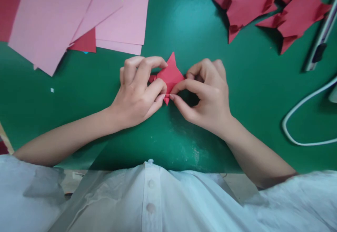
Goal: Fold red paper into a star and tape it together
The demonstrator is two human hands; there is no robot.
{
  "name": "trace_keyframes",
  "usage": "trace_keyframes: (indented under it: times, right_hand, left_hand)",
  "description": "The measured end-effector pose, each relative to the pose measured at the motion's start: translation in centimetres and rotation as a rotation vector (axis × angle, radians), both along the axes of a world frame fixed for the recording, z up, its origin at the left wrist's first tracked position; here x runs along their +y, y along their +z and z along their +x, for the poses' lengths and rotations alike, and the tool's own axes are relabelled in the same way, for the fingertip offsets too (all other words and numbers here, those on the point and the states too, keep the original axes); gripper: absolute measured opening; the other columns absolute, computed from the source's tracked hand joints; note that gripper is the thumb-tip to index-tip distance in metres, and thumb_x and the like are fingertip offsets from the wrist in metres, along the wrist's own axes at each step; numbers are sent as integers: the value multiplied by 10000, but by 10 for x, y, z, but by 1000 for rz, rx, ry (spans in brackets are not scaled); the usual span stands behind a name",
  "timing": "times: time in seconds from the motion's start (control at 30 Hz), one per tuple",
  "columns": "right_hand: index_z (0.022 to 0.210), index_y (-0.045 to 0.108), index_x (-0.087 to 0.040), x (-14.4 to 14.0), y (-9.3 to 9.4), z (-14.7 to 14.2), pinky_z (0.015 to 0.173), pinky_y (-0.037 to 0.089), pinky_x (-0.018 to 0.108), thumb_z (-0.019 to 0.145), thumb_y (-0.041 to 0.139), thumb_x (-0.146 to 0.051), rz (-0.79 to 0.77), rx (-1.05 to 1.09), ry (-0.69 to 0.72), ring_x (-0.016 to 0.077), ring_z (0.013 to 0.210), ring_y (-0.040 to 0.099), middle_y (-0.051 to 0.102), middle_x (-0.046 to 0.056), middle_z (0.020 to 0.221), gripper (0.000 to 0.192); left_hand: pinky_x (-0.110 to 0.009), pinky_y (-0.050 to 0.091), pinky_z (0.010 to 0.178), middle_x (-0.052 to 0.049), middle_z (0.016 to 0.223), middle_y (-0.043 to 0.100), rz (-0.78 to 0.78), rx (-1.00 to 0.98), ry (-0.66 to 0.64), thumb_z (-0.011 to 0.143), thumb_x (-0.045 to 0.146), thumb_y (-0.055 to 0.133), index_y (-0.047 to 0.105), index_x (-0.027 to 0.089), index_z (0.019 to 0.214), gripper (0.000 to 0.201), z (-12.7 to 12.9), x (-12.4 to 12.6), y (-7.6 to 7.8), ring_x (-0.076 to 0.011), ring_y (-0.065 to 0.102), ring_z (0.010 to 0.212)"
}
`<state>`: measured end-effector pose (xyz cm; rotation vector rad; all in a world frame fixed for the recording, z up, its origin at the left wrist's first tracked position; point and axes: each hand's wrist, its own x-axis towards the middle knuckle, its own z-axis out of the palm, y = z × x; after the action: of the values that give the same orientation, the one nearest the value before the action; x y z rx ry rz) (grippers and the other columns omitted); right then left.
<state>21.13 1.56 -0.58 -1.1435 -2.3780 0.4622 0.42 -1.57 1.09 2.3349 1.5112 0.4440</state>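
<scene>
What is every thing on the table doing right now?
Red paper: partly folded, pointed, pinched by both hands.
Left hand: fingers curled, gripping the red paper's left side.
Right hand: fingers curled, gripping its right side.
Pink sheets: flat, unfolded, overlapping in a loose pile.
Folded red pieces: already folded, lying together, untouched.
White cable: lying curved on the green table.

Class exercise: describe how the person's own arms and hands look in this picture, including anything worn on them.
Both forearms are bare; the left hand and right hand carry no gloves, rings, watch or bracelets that show. Fingernails look short and unpainted. A white buttoned shirt with loose white sleeves ends above the forearms.
</scene>
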Motion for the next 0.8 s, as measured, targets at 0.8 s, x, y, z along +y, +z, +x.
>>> trace_keyframes:
  times: [0.8]
  right_hand:
    - [1379, 555, -265, -4, 5, 1, 1121, 319, 702, 872, 672, -541, -72, -51, -154, 459, 1398, 434, 445, 203, 1513, 589]
  left_hand:
    - [-608, 402, 977, -96, 1416, 525, -29, -13, 34, 926, 333, 577, 659, 290, 1023, 134, -1, 1, -2, -379, 436, 1295]
